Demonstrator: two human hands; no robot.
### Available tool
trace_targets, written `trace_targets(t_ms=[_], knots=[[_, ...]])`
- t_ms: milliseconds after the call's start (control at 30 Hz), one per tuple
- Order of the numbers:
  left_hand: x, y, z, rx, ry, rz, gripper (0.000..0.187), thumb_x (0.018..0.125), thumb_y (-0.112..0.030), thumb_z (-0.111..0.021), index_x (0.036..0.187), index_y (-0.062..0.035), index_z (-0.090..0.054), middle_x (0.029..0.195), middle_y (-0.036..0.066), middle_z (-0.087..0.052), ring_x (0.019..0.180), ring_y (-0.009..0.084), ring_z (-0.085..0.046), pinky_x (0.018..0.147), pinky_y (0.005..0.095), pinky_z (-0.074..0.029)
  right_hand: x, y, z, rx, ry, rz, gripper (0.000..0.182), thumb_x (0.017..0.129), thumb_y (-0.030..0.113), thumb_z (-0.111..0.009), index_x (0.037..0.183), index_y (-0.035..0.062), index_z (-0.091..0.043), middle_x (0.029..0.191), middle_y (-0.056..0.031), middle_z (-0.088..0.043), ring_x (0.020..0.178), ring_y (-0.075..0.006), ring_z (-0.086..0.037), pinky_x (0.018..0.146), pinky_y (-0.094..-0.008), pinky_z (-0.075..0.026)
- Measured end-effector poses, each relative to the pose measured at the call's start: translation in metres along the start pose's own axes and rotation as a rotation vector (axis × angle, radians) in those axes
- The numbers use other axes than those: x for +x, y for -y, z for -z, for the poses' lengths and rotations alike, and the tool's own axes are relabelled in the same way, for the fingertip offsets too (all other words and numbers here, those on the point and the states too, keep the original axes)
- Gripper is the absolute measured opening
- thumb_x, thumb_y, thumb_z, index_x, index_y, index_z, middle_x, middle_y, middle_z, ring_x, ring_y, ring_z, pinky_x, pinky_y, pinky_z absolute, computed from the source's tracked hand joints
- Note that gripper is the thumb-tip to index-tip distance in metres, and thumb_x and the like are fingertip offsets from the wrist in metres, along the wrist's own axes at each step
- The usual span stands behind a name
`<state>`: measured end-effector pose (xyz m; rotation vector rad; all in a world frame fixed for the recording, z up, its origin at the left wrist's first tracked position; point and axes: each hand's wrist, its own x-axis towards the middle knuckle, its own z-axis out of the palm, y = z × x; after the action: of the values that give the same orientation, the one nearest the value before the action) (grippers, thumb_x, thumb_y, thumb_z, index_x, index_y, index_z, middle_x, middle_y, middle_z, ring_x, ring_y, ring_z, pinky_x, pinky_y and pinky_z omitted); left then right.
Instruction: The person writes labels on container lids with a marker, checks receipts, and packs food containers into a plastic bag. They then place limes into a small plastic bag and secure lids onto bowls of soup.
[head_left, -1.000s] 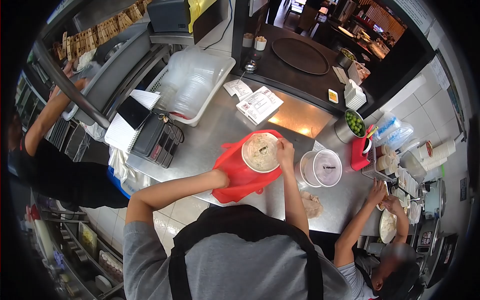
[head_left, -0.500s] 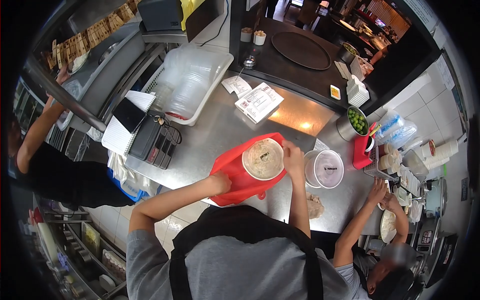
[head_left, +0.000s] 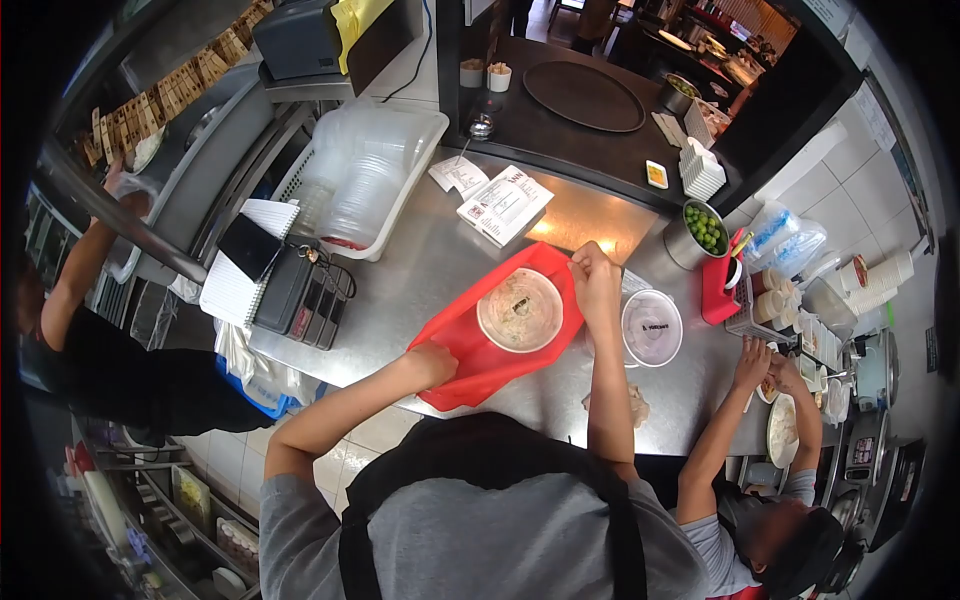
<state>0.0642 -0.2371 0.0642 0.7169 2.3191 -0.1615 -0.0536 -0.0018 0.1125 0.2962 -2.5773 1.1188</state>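
Observation:
A red bag (head_left: pixel 462 368) lies open on the steel counter, its mouth stretched between my two hands. Inside it sits a round lidded tub (head_left: pixel 519 309) with dark writing on its lid. My left hand (head_left: pixel 432 366) is closed on the near left edge of the bag, its fingertips partly hidden. My right hand (head_left: pixel 594 268) pinches the bag's far right edge, just beside the tub. Right of that hand, outside the bag, stands a second lidded white tub (head_left: pixel 652 328) with writing on top.
Printed papers (head_left: pixel 505 205) lie beyond the bag. A basket of plastic containers (head_left: pixel 437 126) and a card terminal rack (head_left: pixel 307 300) stand left. A pot of limes (head_left: pixel 690 248) and red holder (head_left: pixel 717 290) stand right. Co-workers' arms reach in at far left and lower right.
My right hand has moved up a little with the bag's edge, and the bag's mouth is spread wider around the tub. The camera view has shifted slightly.

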Motion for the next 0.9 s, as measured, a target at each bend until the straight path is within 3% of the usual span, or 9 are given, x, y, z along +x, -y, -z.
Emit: trace_targets(t_ms=[67,200,300,533,600,700,767,833,900], knots=[[-0.008,-0.004,0.003,0.014,0.021,-0.007,0.021,0.080,-0.014,-0.050,0.085,-0.0035,-0.068,0.091,0.013,-0.066,0.089,0.0272,-0.064,0.073,0.0390,-0.051,-0.014,0.024,0.001,-0.104,-0.139,0.127,0.006,0.079,0.010,-0.054,0.081,0.0046,-0.055,0.080,-0.0139,-0.056,0.081,-0.0340,-0.056,0.073,-0.0447,-0.044],[-0.006,-0.008,-0.010,0.010,0.133,-0.009,0.019,0.079,-0.017,-0.051,0.083,-0.0089,-0.068,0.089,0.012,-0.067,0.089,0.0269,-0.063,0.099,0.0452,-0.029,-0.063,0.065,-0.032,-0.430,0.101,0.456,0.026,0.066,0.009,-0.062,0.092,0.0081,-0.058,0.099,-0.0089,-0.051,0.101,-0.0274,-0.045,0.092,-0.0529,-0.029],[-0.003,-0.009,-0.016,0.059,0.127,-0.006,0.022,0.080,-0.020,-0.051,0.086,-0.0083,-0.068,0.092,0.011,-0.067,0.092,0.0260,-0.062,0.093,0.0454,-0.036,-0.082,0.052,-0.062,-0.540,0.211,0.577,0.038,0.067,0.015,-0.064,0.105,0.0111,-0.059,0.103,-0.0105,-0.049,0.107,-0.0268,-0.043,0.099,-0.0548,-0.026],[-0.004,0.013,-0.014,0.070,0.154,0.060,0.025,0.085,-0.022,-0.049,0.097,-0.0072,-0.065,0.097,0.013,-0.064,0.093,0.0305,-0.061,0.083,0.0410,-0.046,-0.081,0.029,-0.023,-0.245,0.565,0.358,0.046,0.077,0.020,-0.062,0.122,0.0173,-0.053,0.125,-0.0109,-0.045,0.120,-0.0332,-0.038,0.103,-0.0554,-0.022],[-0.013,0.011,-0.019,-0.034,-0.081,0.033,0.029,0.083,-0.021,-0.049,0.103,-0.0038,-0.061,0.095,0.015,-0.064,0.090,0.0305,-0.062,0.079,0.0416,-0.048,-0.070,0.022,0.004,-0.021,0.621,0.280,0.050,0.079,0.020,-0.062,0.126,0.0140,-0.049,0.133,-0.0115,-0.042,0.123,-0.0341,-0.037,0.104,-0.0509,-0.025],[-0.026,0.006,-0.014,-0.214,-0.490,-0.075,0.036,0.081,-0.019,-0.050,0.114,-0.0050,-0.052,0.089,0.016,-0.064,0.086,0.0301,-0.062,0.077,0.0418,-0.048,-0.047,0.026,0.071,0.282,0.456,0.306,0.051,0.081,0.014,-0.061,0.128,0.0053,-0.045,0.132,-0.0128,-0.046,0.119,-0.0242,-0.046,0.099,-0.0334,-0.035],[-0.035,0.002,-0.008,-0.247,-0.720,-0.086,0.035,0.080,-0.018,-0.050,0.113,-0.0081,-0.053,0.087,0.015,-0.064,0.082,0.0281,-0.063,0.074,0.0405,-0.049,-0.046,0.036,0.105,0.344,0.212,0.048,0.042,0.082,0.013,-0.058,0.122,0.0023,-0.051,0.122,-0.0175,-0.052,0.112,-0.0305,-0.051,0.096,-0.0374,-0.037],[-0.034,0.004,-0.013,-0.124,-0.771,0.014,0.031,0.076,-0.018,-0.052,0.105,-0.0086,-0.059,0.086,0.010,-0.065,0.080,0.0248,-0.063,0.069,0.0365,-0.051,-0.051,-0.020,0.114,-0.222,-0.154,0.076,0.037,0.081,0.014,-0.059,0.116,0.0002,-0.055,0.113,-0.0194,-0.057,0.103,-0.0339,-0.054,0.092,-0.0394,-0.039],[-0.044,0.000,-0.007,-0.230,-0.922,-0.024,0.029,0.074,-0.013,-0.054,0.101,-0.0059,-0.061,0.093,0.010,-0.063,0.089,0.0219,-0.061,0.078,0.0326,-0.049,-0.057,-0.058,0.126,-0.480,-0.191,-0.065,0.044,0.082,0.022,-0.059,0.120,-0.0006,-0.052,0.119,-0.0227,-0.052,0.112,-0.0347,-0.048,0.096,-0.0401,-0.035]])
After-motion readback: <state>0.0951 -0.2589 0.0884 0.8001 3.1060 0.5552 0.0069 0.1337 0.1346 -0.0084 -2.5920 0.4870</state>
